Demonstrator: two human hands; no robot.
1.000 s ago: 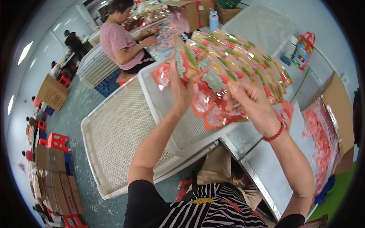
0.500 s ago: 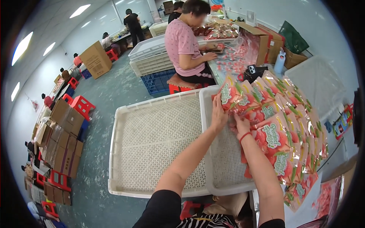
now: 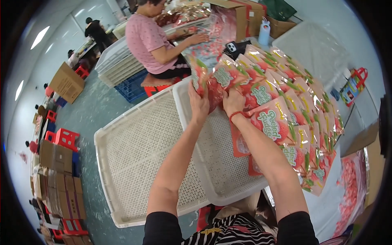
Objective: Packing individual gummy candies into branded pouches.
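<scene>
My left hand (image 3: 199,102) grips a shiny pink pouch (image 3: 199,76) by its side, the pouch standing tilted above the far end of a white mesh tray (image 3: 220,173). Close beside it, my right hand (image 3: 235,101), with a red cord at the wrist, is closed on the lower edge of another pouch (image 3: 224,77) printed with red fruit. Its fingertips are partly hidden. Overlapping rows of the same pouches (image 3: 271,124) fill the tray's right side and reach onto the table. Mesh shows bare at the tray's near left.
A larger white mesh tray (image 3: 143,151) lies to the left, under the first tray's edge. Beyond sits a co-worker in a pink shirt (image 3: 145,41) at a table of small pink pieces. A phone (image 3: 232,47), a blue bottle (image 3: 264,32) and a cardboard box (image 3: 249,18) stand far right.
The view has turned, so the scene sits further left. My left hand has tilted its pouch upright and away from the row; my right hand has closed on the neighbouring pouch's lower edge.
</scene>
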